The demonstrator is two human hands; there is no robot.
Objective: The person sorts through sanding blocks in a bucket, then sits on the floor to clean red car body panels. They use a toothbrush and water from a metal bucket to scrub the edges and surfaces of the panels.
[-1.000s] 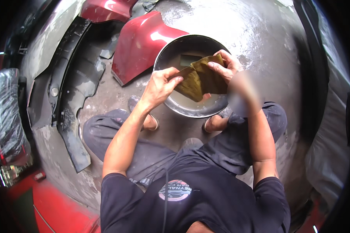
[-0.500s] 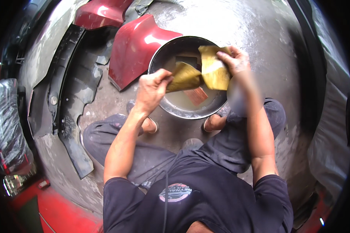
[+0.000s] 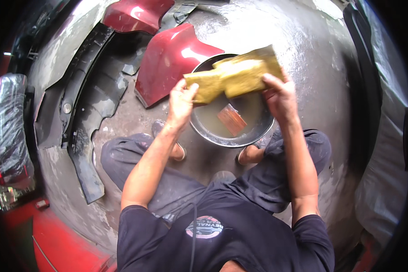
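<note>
My left hand pinches the outer end of a limp yellow sandpaper sheet. My right hand grips a second yellow sandpaper sheet, thumb on top. Both sheets are held up over a round black basin, where they overlap in the middle and cover its far part. Cloudy water fills the bottom of the basin. A reddish-brown rectangular block lies in it, on the side near me. The sheets are slightly blurred.
A glossy red bumper piece lies against the basin's left side, with another red panel beyond it. Long dark plastic trim stretches along the left floor. Plastic-covered parts stand at far left. My feet flank the basin's near side.
The two sheets, apart before, have come together and overlap over the basin. My right hand has lowered and turned its sheet toward the left one. The whole view has shifted slightly.
</note>
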